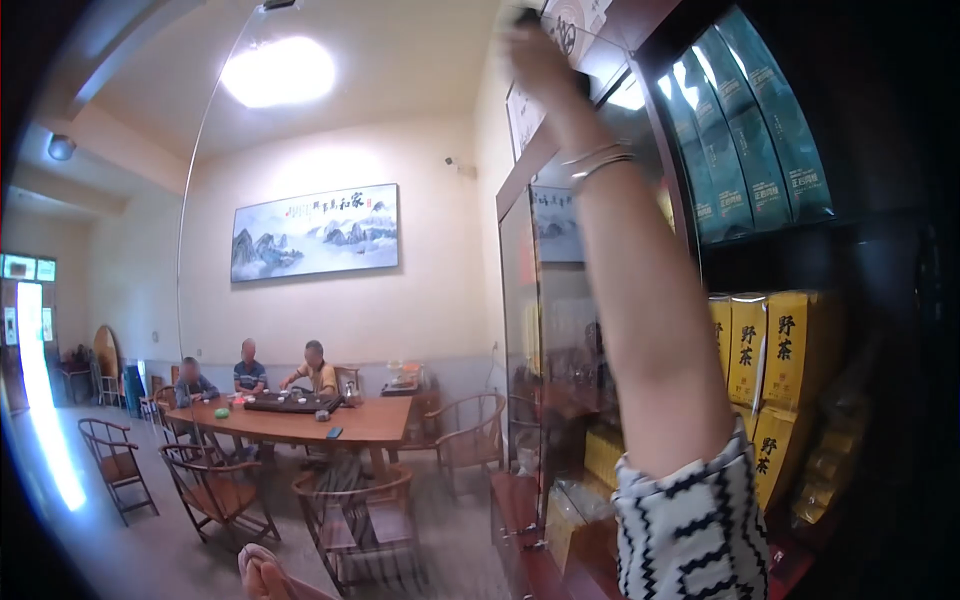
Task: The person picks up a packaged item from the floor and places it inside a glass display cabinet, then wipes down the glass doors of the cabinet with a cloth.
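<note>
My right arm, in a black-and-white patterned sleeve with bracelets at the wrist, reaches up past the wooden display cabinet (515, 190). At its end my right hand (540, 62) is closed round a dark object (527, 17), blurred and too small to name. Low in the view, my left hand (262, 574) shows only in part, its fingers pressed together; what they hold, if anything, is hidden. A clear glass pane (190, 170) spans the view, its thin edge running down the left side. Teal packages (745, 165) and yellow boxes (790, 345) fill the cabinet shelves at the right.
Beyond the glass, three people sit at a wooden table (370, 420) bearing a dark tea tray (290, 402). Wooden chairs (215, 480) stand around it. A landscape picture (315, 235) hangs on the wall, and a bright doorway (35, 350) lies at the far left.
</note>
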`<action>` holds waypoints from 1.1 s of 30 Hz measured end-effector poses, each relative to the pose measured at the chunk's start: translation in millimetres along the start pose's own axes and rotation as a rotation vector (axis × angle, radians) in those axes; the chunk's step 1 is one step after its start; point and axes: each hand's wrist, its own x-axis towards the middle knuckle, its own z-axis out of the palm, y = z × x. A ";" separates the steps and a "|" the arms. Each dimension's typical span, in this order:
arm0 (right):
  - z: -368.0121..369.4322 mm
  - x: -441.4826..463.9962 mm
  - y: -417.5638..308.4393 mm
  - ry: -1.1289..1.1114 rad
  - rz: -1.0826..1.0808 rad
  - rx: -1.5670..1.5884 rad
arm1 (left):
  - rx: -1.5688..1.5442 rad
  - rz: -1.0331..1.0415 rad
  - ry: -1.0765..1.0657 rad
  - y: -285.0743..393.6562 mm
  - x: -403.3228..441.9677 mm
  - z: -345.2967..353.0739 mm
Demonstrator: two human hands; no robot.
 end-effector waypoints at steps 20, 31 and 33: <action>-12.6 -85.7 141.2 -0.060 0.409 -0.077 | -0.118 0.166 -0.173 -80.4 65.4 58.4; -43.4 -188.2 46.3 0.124 0.396 -0.115 | -0.164 0.139 -0.198 -97.5 84.3 83.1; -60.9 -214.7 21.6 0.072 0.406 -0.049 | -0.183 0.146 -0.206 -90.9 82.5 79.4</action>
